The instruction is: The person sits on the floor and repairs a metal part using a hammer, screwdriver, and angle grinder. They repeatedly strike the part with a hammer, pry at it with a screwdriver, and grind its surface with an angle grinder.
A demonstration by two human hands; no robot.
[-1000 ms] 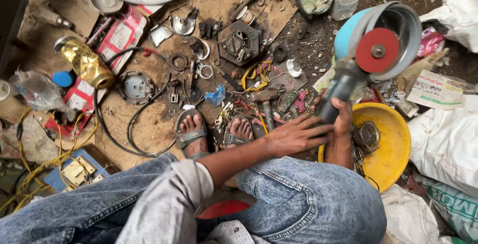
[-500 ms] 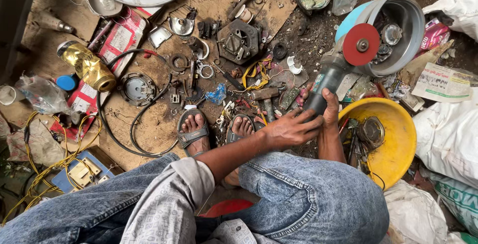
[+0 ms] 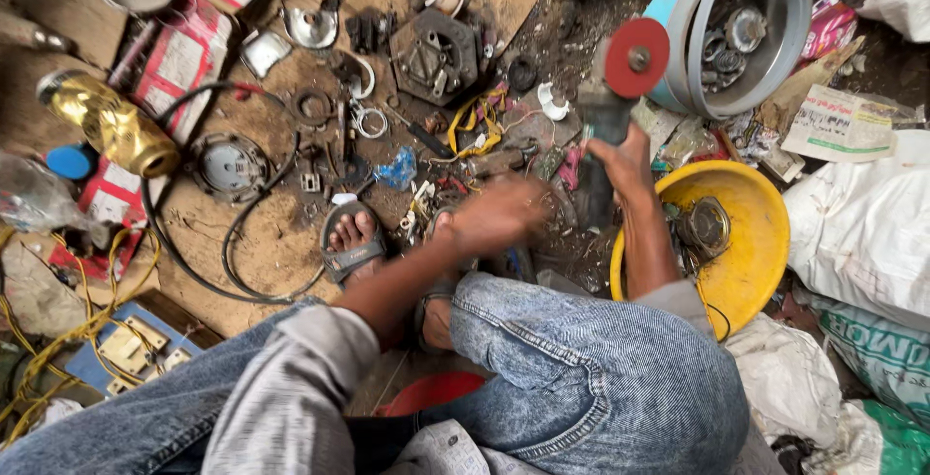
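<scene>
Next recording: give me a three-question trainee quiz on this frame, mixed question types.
1. True or false: the right hand holds the grinder.
2. The grinder's disc is: A blue, B red, C green.
3. What lies in the yellow bowl?

Key
1. True.
2. B.
3. A round metal part. The left hand is blurred, so its grip cannot be judged.

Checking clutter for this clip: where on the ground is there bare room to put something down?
Barest is the brown board between the black cable loop and the sandalled foot. A smaller patch lies beside the round grey cover. It is crowded around the left hand, the right hand on the angle grinder, and inside the yellow basin.
</scene>
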